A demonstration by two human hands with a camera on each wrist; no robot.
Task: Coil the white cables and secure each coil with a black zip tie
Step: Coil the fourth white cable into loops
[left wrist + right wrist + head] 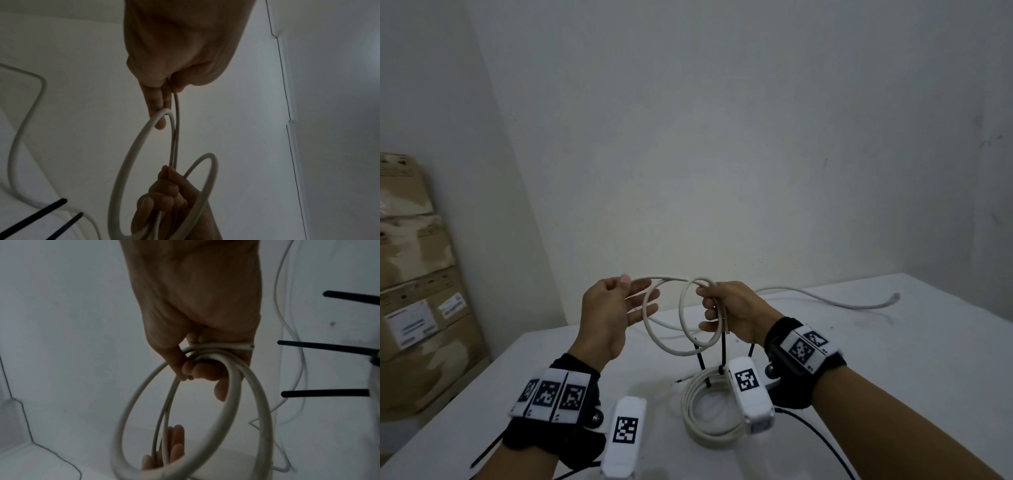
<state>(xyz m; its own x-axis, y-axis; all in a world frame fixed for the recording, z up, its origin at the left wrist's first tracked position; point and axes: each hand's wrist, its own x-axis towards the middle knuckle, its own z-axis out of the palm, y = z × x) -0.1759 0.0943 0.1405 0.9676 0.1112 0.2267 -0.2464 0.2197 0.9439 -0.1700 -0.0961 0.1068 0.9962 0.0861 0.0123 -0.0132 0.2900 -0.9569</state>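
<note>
I hold a white cable (pixel 667 278) in the air above the white table (pixel 876 377). My right hand (pixel 709 308) grips a couple of its loops (pixel 126 410), fingers curled around them. The left hand (pixel 638 287) pinches the strand (pixel 131 154) between thumb and straight fingers, a short way left of the right hand. The cable's free tail runs right across the table to a plug (pixel 895 296). Below the hands lies a finished white coil (pixel 688 411) with a black zip tie around it. Loose black zip ties (pixel 723 349) lie just beyond it.
Stacked cardboard boxes (pixel 414 274) stand against the left wall beside the table. Another black zip tie (pixel 486 452) lies near the table's front left edge. White walls close the corner behind the table.
</note>
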